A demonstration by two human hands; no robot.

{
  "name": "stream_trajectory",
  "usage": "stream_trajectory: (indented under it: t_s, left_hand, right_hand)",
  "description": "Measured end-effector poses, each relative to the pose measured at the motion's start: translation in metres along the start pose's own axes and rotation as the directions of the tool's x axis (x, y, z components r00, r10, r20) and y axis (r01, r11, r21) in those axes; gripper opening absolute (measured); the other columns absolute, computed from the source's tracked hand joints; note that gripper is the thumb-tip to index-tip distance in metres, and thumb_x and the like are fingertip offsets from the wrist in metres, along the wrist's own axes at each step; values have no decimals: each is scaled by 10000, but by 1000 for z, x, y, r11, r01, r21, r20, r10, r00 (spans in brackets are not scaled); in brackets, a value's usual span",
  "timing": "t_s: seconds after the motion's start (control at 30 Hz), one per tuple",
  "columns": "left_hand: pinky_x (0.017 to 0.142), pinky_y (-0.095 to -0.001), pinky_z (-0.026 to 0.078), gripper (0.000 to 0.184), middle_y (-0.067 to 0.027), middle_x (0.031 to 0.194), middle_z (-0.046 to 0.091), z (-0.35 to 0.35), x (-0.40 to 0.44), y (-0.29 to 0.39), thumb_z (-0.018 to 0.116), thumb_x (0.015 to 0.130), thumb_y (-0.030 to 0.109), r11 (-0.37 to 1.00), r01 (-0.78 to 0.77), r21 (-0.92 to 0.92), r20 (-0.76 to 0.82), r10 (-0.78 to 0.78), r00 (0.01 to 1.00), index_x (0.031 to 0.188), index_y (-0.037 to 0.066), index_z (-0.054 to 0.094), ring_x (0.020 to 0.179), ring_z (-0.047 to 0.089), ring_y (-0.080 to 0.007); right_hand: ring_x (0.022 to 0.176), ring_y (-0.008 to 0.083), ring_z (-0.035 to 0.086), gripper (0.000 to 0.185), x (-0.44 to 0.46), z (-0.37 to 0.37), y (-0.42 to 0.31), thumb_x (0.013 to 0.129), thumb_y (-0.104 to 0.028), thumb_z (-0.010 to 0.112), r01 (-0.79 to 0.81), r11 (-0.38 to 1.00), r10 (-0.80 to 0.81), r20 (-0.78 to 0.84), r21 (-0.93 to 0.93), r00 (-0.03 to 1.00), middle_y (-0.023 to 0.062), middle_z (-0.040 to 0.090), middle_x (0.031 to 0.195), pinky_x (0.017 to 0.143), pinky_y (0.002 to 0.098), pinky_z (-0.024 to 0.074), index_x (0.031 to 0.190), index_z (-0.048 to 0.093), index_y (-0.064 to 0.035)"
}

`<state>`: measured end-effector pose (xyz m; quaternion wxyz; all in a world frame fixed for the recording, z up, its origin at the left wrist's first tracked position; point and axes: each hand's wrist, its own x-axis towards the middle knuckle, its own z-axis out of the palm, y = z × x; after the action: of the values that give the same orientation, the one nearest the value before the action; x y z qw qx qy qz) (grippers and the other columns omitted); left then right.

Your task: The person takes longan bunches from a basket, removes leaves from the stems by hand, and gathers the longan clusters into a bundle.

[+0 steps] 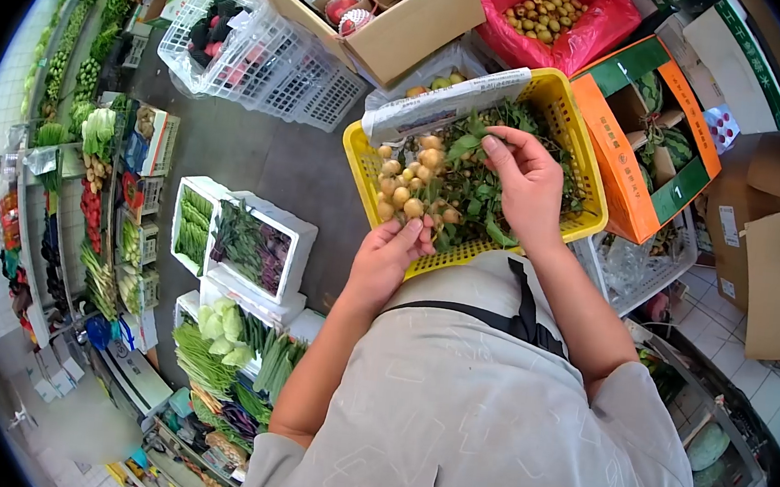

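A bunch of round tan fruit is at the left end of a yellow basket. I cannot tell if it rests in there or is held up a bit. The left hand has its thumb and fingers closed on the low edge of the bunch, but I cannot see which small bit they pinch. The right hand pinches green leaves between thumb and finger, just beside the fruit. The two hands are apart, with the bunch and the leaves between them.

To do this well, I think the left hand should hold the stems and not squeeze the fruit, as soft skin could split. The right hand should take just a few leaves at a time and tug softly, close to where they join. A hard pull could shake fruit loose. Keeping it all low over the basket seems smart, so any dropped fruit lands inside.

A white printed sheet leans along the far side of the basket. An orange box with watermelons is to the right. Farther back sit a red bag of small brown fruit and a cardboard box.
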<state>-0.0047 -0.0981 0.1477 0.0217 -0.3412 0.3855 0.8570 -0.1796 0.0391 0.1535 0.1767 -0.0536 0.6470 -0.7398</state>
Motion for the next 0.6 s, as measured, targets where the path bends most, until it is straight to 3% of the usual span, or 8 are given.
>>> stream_trajectory:
  t_s: [0.17,0.27,0.37,0.47,0.53,0.6]
  left_hand:
    - [850,-331,501,197,-28,936,624,-1,2,1,569,1046,163,999,0,-42,49,3,999,1143,7,640,871,597,-151]
    - [856,-335,498,193,-27,942,622,-1,3,4,571,1044,164,998,3,-67,64,2,998,1143,11,637,877,595,-150]
    - [867,-337,495,191,-27,951,623,0,4,6,570,1045,168,997,-10,-82,57,14,998,1143,17,636,888,598,-151]
    - [885,-341,494,201,-33,974,634,1,6,6,563,1050,180,994,-32,-103,47,37,998,1152,23,635,914,609,-157]
    - [896,-345,494,210,-37,991,644,2,7,7,557,1053,187,992,-44,-118,49,50,998,1162,26,634,931,616,-163]
    - [921,-355,496,231,-54,1055,670,3,7,8,545,1060,204,995,-37,-95,13,38,999,1188,31,630,992,633,-177]
  right_hand:
    - [789,59,620,222,3,-8,-7,966,-129,710,-47,998,47,4,47,999,-5,696,875,747,222,515,1150,706,-5]
    - [826,68,642,251,-4,-11,-11,971,-120,698,-87,996,86,111,4,990,13,716,917,766,232,530,1192,698,-3]
    - [852,73,660,283,-14,-10,-13,974,-105,681,-115,992,127,336,-56,933,29,733,982,786,232,535,1234,682,9]
    - [837,62,661,296,-26,-4,-14,964,-102,686,-175,979,205,432,-109,878,20,737,973,765,241,541,1234,677,20]
    - [807,65,667,298,-33,0,-13,955,-109,695,-175,971,231,443,-165,866,36,741,935,741,246,546,1225,677,18]
    - [781,76,676,300,-38,5,-15,946,-118,703,-49,954,184,449,-296,874,70,743,891,725,254,551,1216,678,10]
